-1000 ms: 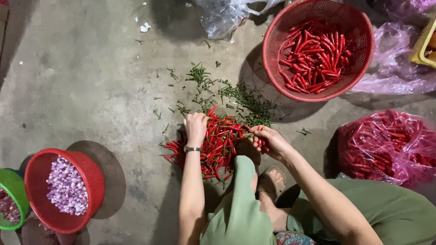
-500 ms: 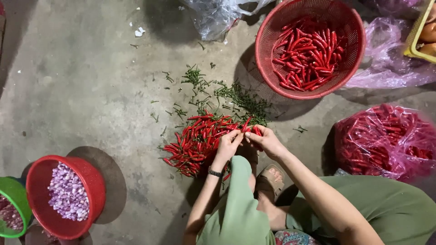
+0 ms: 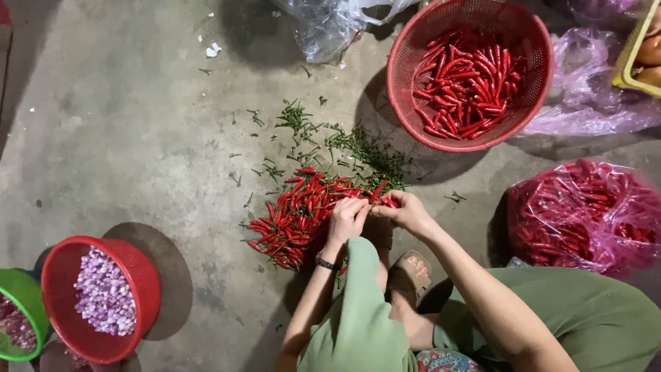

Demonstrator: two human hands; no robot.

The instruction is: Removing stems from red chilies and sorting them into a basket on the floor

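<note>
Chili (image 3: 387,200) sits pinched between left hand (image 3: 348,217) and right hand (image 3: 407,211), apparently lying crosswise, at the chili pile's (image 3: 296,213) three o'clock edge; red basket (image 3: 470,72) lies toward one o'clock.

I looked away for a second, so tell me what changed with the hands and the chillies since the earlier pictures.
The left hand has come off the loose heap of red chillies on the concrete floor and moved right to meet the right hand; both now pinch a single red chilli between them. The round red plastic basket of chillies, scattered green stems and red bowl of purple pieces stayed put.
</note>
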